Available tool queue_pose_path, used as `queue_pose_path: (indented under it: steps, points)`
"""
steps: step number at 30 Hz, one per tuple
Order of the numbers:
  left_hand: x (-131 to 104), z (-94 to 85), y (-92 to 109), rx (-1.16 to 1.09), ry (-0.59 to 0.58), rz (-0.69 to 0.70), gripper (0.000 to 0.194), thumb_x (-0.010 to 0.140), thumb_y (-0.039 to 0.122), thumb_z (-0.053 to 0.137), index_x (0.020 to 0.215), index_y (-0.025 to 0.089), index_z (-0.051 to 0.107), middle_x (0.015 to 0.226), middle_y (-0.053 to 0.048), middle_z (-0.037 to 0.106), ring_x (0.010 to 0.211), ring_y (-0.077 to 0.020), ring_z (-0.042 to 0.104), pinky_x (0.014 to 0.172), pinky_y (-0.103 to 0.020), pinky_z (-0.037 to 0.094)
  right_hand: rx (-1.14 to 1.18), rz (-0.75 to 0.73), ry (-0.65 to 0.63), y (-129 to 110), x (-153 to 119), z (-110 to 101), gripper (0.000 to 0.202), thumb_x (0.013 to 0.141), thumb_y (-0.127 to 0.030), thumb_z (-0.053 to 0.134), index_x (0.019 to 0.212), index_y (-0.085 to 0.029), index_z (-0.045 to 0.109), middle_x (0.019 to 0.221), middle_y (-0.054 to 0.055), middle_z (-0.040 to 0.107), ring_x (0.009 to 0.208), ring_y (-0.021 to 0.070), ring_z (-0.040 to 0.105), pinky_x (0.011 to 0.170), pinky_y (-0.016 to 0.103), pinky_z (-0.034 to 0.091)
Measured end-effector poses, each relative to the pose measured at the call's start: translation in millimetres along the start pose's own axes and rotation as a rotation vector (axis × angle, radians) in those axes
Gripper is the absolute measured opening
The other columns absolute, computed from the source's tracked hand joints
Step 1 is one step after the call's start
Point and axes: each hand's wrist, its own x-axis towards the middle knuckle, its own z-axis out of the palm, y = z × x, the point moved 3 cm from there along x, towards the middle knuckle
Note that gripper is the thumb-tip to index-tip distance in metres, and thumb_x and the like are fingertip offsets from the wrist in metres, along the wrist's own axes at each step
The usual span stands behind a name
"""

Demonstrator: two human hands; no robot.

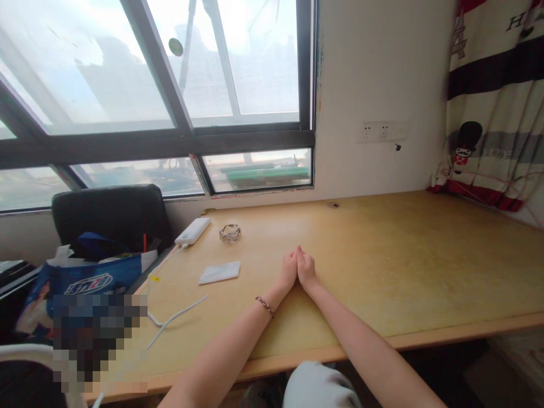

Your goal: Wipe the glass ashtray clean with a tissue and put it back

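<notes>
My left hand (pixel 289 268) and my right hand (pixel 306 268) meet side by side on the yellowish table (pixel 399 266). Their fingers are curled and pressed together; whatever lies between the palms, if anything, is hidden. A braided bracelet (pixel 266 306) circles my left wrist. To the left of my hands lies a flat white folded piece, perhaps tissue (pixel 220 272). Behind it is a silvery openwork ring-shaped object (pixel 230 233). A white power bank (pixel 193 231) with a cable plugged in rests at the table's left edge.
A white cable (pixel 178 313) lies along the left side of the table. Beyond that edge are a black chair (pixel 113 212) and a blue and white bag (pixel 91 280). Windows and a wall with sockets (pixel 383 132) stand behind; a patterned curtain (pixel 493 113) hangs at right.
</notes>
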Motion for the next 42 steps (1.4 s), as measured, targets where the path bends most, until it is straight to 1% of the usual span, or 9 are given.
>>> queue_pose_path:
  steps: [7, 14, 24, 29, 31, 33, 36, 40, 42]
  points:
    - [-4.2, 1.3, 15.0, 0.003, -0.017, 0.049, 0.033, 0.069, 0.039, 0.041, 0.05, 0.014, 0.048, 0.048, -0.001, 0.05, 0.051, -0.0109, 0.045, 0.049, -0.022, 0.036, -0.001, -0.002, -0.012, 1.7, 0.5, 0.7, 0.059, 0.083, -0.052, 0.021, 0.059, -0.016, 0.06, 0.063, 0.009, 0.065, 0.066, 0.0194, 0.061, 0.058, 0.024, 0.044]
    - [0.8, 0.3, 3.0, 0.109, -0.015, 0.084, 0.038, 0.074, 0.042, 0.038, 0.052, 0.014, 0.049, 0.051, -0.002, 0.051, 0.052, -0.0113, 0.044, 0.049, -0.022, 0.035, -0.062, 0.026, 0.007, 4.8, 2.3, 0.3, 0.059, 0.084, -0.051, 0.021, 0.062, -0.015, 0.062, 0.067, 0.011, 0.066, 0.066, 0.0195, 0.061, 0.057, 0.025, 0.043]
    - [1.4, -7.2, 12.6, 0.556, -0.034, 0.23, 0.037, 0.081, 0.035, 0.034, 0.054, 0.015, 0.049, 0.05, -0.002, 0.051, 0.047, -0.0104, 0.04, 0.047, -0.022, 0.03, -0.231, 0.008, 0.018, 3.0, 4.4, -5.2, 0.062, 0.086, -0.046, 0.017, 0.05, -0.018, 0.058, 0.052, 0.008, 0.062, 0.051, 0.0178, 0.057, 0.048, 0.025, 0.036]
    - [1.9, -19.2, 30.2, 0.968, -0.074, 0.248, 0.033, 0.083, 0.028, 0.031, 0.07, 0.013, 0.057, 0.069, -0.011, 0.059, 0.065, -0.0185, 0.054, 0.066, -0.032, 0.041, -0.388, -0.06, -0.018, -4.9, 9.0, -16.7, 0.055, 0.085, -0.044, 0.026, 0.044, -0.019, 0.055, 0.047, 0.006, 0.059, 0.046, 0.0149, 0.053, 0.051, 0.023, 0.034]
    - [4.7, -28.9, 33.3, 1.1, 0.002, 0.268, 0.033, 0.084, 0.03, 0.03, 0.084, 0.012, 0.058, 0.092, -0.017, 0.058, 0.091, -0.0269, 0.052, 0.079, -0.043, 0.038, -0.416, -0.067, -0.011, -5.6, 12.1, -21.9, 0.053, 0.085, -0.041, 0.027, 0.044, -0.019, 0.054, 0.046, 0.005, 0.058, 0.046, 0.0134, 0.052, 0.052, 0.022, 0.034]
    - [9.5, -44.5, 31.0, 1.2, 0.177, 0.234, 0.038, 0.083, 0.036, 0.032, 0.1, 0.011, 0.055, 0.118, -0.022, 0.045, 0.115, -0.0379, 0.032, 0.085, -0.059, 0.027, -0.424, -0.049, 0.012, -3.7, 14.9, -25.7, 0.054, 0.085, -0.039, 0.026, 0.043, -0.019, 0.053, 0.045, 0.005, 0.057, 0.045, 0.0124, 0.051, 0.051, 0.022, 0.033]
    - [18.1, -74.4, 16.4, 1.251, 0.435, 0.03, 0.058, 0.079, 0.047, 0.034, 0.116, 0.004, 0.044, 0.135, -0.028, 0.017, 0.121, -0.0496, -0.001, 0.077, -0.074, 0.013, -0.423, -0.027, 0.03, 0.5, 17.0, -27.0, 0.053, 0.085, -0.038, 0.026, 0.042, -0.019, 0.051, 0.043, 0.004, 0.055, 0.044, 0.0115, 0.049, 0.05, 0.021, 0.032]
    - [26.6, -98.3, -5.0, 1.223, 0.497, -0.219, 0.065, 0.076, 0.051, 0.038, 0.115, 0.0, 0.045, 0.135, -0.031, 0.009, 0.118, -0.055, 0.0, 0.071, -0.077, 0.012, -0.412, -0.049, 0.032, 1.9, 16.0, -24.3, 0.052, 0.084, -0.039, 0.027, 0.041, -0.019, 0.049, 0.041, 0.003, 0.053, 0.042, 0.0111, 0.048, 0.049, 0.021, 0.03]
    - [27.3, -93.5, -6.6, 1.234, 0.468, -0.165, 0.055, 0.078, 0.044, 0.039, 0.114, 0.003, 0.046, 0.136, -0.028, 0.012, 0.12, -0.0508, 0.008, 0.077, -0.074, 0.015, -0.398, -0.061, 0.029, 1.6, 15.5, -23.2, 0.052, 0.083, -0.039, 0.028, 0.04, -0.019, 0.048, 0.04, 0.002, 0.052, 0.041, 0.011, 0.047, 0.049, 0.021, 0.03]
